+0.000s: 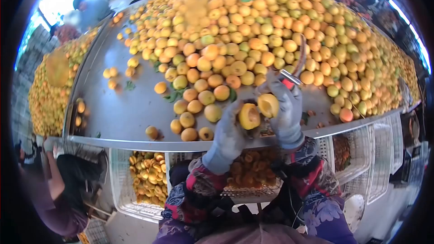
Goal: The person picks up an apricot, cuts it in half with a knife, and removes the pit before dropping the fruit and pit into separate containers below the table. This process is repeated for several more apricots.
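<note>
In the head view, my gloved left hand [227, 131] is closed around an apricot half [249, 116], its cut face showing. Beside it, my gloved right hand [287, 113] pinches another apricot half [268, 105], cut face visible. The same right hand also grips a knife [290, 77] with a metal collar, a bit of red near the handle and a curved dark blade pointing up and away. Both hands are above the front edge of a metal table [120, 119]. A large heap of whole apricots [253, 22] rises just beyond them.
Below the table edge, a white crate [118, 180] holds apricot halves [148, 178]; more halves [253, 171] lie beneath my hands. Other crates [384, 153] stand right. A person [56, 190] sits at left, near another apricot heap [56, 90]. More people are across the table.
</note>
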A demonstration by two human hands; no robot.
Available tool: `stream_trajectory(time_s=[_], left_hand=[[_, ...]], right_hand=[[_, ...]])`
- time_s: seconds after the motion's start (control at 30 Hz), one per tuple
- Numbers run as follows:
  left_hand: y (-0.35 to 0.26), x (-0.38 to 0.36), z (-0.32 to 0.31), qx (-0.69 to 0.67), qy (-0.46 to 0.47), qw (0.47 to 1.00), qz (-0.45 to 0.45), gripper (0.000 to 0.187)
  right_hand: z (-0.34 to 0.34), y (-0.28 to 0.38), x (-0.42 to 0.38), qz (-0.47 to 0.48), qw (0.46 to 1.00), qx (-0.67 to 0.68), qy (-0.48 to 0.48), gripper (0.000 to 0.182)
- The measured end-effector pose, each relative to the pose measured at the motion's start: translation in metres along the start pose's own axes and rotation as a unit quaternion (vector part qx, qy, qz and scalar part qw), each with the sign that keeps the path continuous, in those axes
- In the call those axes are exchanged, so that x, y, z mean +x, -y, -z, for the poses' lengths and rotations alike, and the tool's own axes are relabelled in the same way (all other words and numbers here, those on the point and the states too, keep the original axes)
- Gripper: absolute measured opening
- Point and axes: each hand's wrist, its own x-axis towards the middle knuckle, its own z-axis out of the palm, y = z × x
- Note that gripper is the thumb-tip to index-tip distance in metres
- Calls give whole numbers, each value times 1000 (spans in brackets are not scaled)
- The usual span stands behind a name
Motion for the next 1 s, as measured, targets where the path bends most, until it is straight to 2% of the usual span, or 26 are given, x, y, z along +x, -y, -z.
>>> stream_trajectory(time_s=[0.03,0.07,0.1,0.13,0.17,0.23,0.27,0.3,0.37,0.4,0.47,0.6,0.67,0.83,0.9,0.93,0.97,1.0], left_hand=[[2,-2,-8,10,-36,999,-34,49],[5,-2,-5,11,-29,999,-26,49],[7,-3,2,101,-23,992,-77,45],[8,-4,5,189,-17,973,-129,41],[5,-6,0,191,-13,973,-126,41],[-3,-12,-16,150,2,985,-80,32],[-3,-13,-17,154,-9,985,-78,35],[-4,-15,-18,155,-8,985,-77,35],[-5,-18,-19,123,-7,990,-65,36],[-3,-18,-21,124,-8,990,-63,36],[0,-18,-28,178,-18,979,-99,35],[7,-18,-22,185,-55,974,-119,35],[5,-20,-21,150,-79,983,-72,32],[1,-20,-9,120,-63,990,-50,24],[-1,-20,-9,122,-55,990,-51,21],[-1,-20,-10,104,-59,991,-54,19],[-2,-21,-11,85,-62,993,-58,17],[-5,-21,-10,84,-65,992,-64,17]], right_hand=[[1,5,-1,5,1000,-6,-9,22],[3,10,-2,-82,994,60,-29,22],[4,16,-2,-168,976,128,-46,21],[3,21,-4,-185,970,148,-62,21],[6,15,-8,-182,970,147,-66,21],[10,-2,-15,-103,991,69,-56,24],[4,14,-11,-252,943,194,-101,25],[4,20,-13,-252,942,195,-102,25],[5,25,-18,-182,980,70,-49,25],[5,25,-18,-183,979,71,-50,25],[3,21,-18,-274,948,145,-72,23],[-9,9,-27,-245,956,133,-90,22],[-7,3,-29,-234,961,125,-81,22],[-5,12,-27,-221,963,143,-57,23],[-3,21,-23,-194,974,113,4,25],[-4,19,-21,-151,984,85,44,25],[-1,21,-21,-153,983,87,49,25],[5,25,-20,-104,984,-93,112,23]])
